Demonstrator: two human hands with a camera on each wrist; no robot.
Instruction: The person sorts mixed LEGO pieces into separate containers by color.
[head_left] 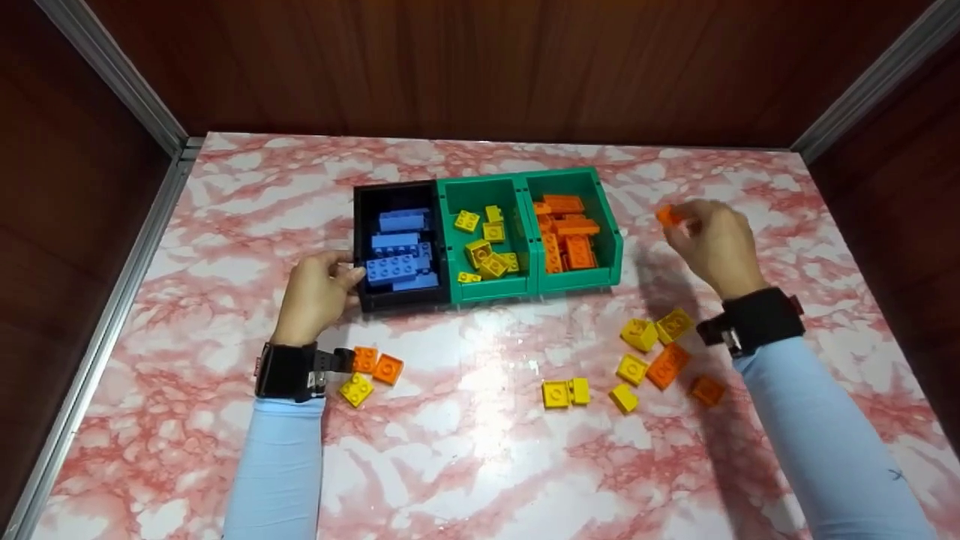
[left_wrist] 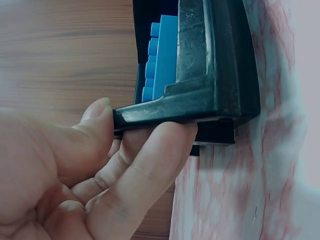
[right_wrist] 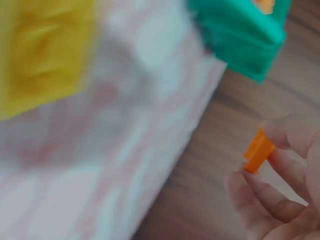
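My left hand (head_left: pixel 311 296) grips the left wall of the black bin (head_left: pixel 405 300), thumb inside the rim and fingers outside, as the left wrist view also shows. Several blue bricks (head_left: pixel 394 268) lie in that bin. Joined to its right are a green bin (head_left: pixel 487 291) with several yellow bricks (head_left: pixel 493 232) and another green bin (head_left: pixel 581 281) with several orange bricks (head_left: pixel 576 226). Right of the bins, my right hand (head_left: pixel 716 244) pinches a small orange brick (right_wrist: pixel 259 151) between thumb and fingertips, above the table.
Loose yellow bricks (head_left: pixel 638 334) and orange bricks (head_left: pixel 667 366) lie on the marbled table (head_left: pixel 465 465) below my right hand. A yellow pair (head_left: pixel 556 394) sits nearer the middle. Two orange bricks (head_left: pixel 388 369) and a yellow one (head_left: pixel 356 390) lie beside my left wrist. Brown panels (head_left: pixel 487 67) enclose the table.
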